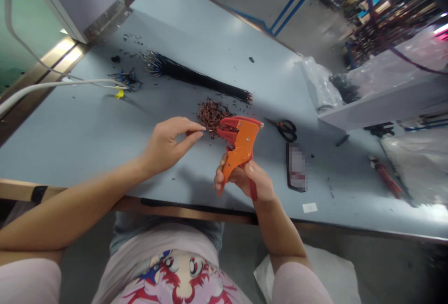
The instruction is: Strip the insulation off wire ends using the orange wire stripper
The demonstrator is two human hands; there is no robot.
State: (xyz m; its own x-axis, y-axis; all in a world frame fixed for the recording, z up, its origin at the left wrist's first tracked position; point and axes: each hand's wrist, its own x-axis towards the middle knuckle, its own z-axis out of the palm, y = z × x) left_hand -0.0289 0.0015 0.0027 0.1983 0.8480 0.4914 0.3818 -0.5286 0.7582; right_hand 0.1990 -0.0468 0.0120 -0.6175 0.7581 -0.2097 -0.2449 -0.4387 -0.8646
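My left hand (173,143) is closed in a pinch on a small blue wire terminal (204,131) with a thin metal tip pointing right. The rest of that piece is hidden by the fingers. Wrapped round the handles of an orange and red wire stripper (243,143), my right hand (250,178) holds it upright. The stripper's red jaws face left, a short way from the terminal's tip. Behind the jaws lies a heap of copper-brown and black wire scraps (212,112). A bundle of black wires (199,78) with blue terminals at its left end lies farther back.
Black-handled scissors (287,130) and a phone (297,166) lie right of the stripper. A small pile of blue-ended pieces (128,79) sits at the left, near white cables (52,85) crossing the table. Clear plastic bags (322,82) are at the right.
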